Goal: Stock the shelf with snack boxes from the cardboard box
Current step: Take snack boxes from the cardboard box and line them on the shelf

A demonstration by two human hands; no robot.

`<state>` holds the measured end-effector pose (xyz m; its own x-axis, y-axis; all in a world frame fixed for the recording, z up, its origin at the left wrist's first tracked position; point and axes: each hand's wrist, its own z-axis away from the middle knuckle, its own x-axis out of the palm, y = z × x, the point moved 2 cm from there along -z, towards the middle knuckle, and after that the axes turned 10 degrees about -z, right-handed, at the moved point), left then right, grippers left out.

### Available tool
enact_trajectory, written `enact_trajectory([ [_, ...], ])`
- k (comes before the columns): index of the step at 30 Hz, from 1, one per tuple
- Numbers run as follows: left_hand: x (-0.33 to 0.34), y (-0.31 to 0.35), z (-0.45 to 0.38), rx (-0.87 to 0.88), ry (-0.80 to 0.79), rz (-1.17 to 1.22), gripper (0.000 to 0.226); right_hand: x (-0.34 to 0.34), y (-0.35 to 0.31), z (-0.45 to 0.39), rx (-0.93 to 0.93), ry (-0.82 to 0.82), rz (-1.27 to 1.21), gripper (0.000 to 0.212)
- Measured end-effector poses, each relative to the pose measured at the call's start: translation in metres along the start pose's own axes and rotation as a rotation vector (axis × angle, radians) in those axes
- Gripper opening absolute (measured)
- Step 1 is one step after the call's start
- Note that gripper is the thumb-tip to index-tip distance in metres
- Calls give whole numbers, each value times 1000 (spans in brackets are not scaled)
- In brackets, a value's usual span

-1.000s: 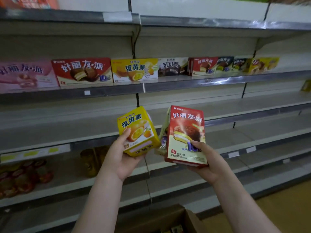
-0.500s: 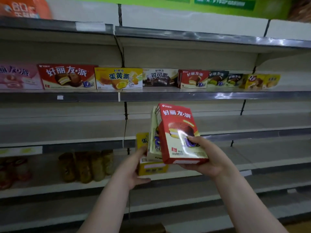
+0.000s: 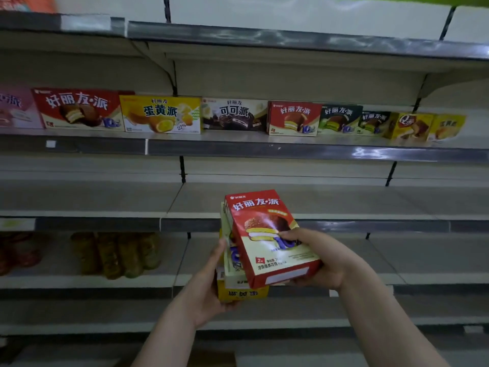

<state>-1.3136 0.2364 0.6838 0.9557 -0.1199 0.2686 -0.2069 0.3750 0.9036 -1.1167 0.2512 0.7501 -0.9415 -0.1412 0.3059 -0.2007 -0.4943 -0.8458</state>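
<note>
Broadly, a metal shelving unit fills the view, several tiers deep, with grey price rails along each front edge. On the tier near the top of the view stands a single row of snack boxes, faces forward: from left to right a pink box cut by the frame edge, a large red box, a yellow box, a dark brown box, a smaller red box, two dark green boxes, and two yellow ones at the far right, blurred. The tier below it lies bare across the width shown. One tier lower, at the left, sit blurred brownish packets and reddish packets; their contents cannot be read.

Centre foreground: a stack of three small boxes held in front of the shelves, well below the stocked row. The red snack box lies foremost, tilted with its top leaning left. Behind it a pale box shows only its edge, and a yellow snack box projects beneath.

The right hand grips the red snack box, thumb across its printed face and fingers curled under its lower right corner. The left hand clasps the stack from the left, thumb up along its side, palm and fingers under the yellow snack box.
</note>
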Motion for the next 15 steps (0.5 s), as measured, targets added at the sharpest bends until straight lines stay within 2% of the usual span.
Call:
enact_trajectory([
  [3,-1,10,-12,10,25,-22,58,0,-8,-13,-18,-13,20,29],
  [9,-13,37,-46,52,81,-86,58,11,-40,-40,-138,-12,-24,28],
  [13,-30,61,-66,121,144,-138,75,8,-82,-37,-430,140,-94,37],
  [15,-38,69,-75,128,174,-150,85,9,-105,-29,-623,181,21,41],
])
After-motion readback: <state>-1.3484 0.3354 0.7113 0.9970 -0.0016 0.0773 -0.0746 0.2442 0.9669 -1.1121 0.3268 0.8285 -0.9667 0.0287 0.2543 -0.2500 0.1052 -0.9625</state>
